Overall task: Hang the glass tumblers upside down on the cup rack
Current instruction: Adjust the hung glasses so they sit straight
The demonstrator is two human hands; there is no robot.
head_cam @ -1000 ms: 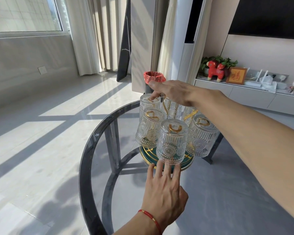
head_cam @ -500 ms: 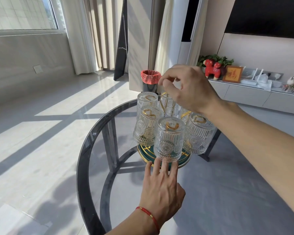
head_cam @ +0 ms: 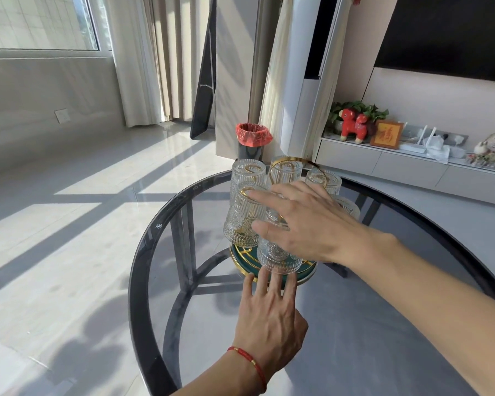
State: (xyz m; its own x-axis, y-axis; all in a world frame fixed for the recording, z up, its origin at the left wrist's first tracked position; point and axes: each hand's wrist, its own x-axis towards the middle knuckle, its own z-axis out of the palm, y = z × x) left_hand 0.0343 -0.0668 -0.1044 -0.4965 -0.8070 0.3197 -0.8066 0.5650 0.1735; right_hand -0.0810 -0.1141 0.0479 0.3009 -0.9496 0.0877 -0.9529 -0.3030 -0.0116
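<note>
Several ribbed glass tumblers hang upside down on a gold wire cup rack with a green round base [head_cam: 306, 274] and a gold loop handle [head_cam: 295, 160]. The nearest tumbler [head_cam: 277, 254] hangs at the front, another tumbler [head_cam: 240, 221] to its left, more at the back [head_cam: 247, 174]. My right hand [head_cam: 306, 221] hovers over the front tumblers with fingers spread, holding nothing. My left hand [head_cam: 269, 318], with a red string bracelet, lies flat on the table, fingertips touching the rack's base.
The rack stands on a round dark glass table [head_cam: 146, 252] with a black rim. Behind it on the floor is a black bin with a red liner [head_cam: 253, 135]. A low cabinet [head_cam: 397, 164] with ornaments runs along the right wall.
My right hand came down from the rack's top handle, where its fingers were pinched, and now spreads over the front tumblers. My left hand stays at the base.
</note>
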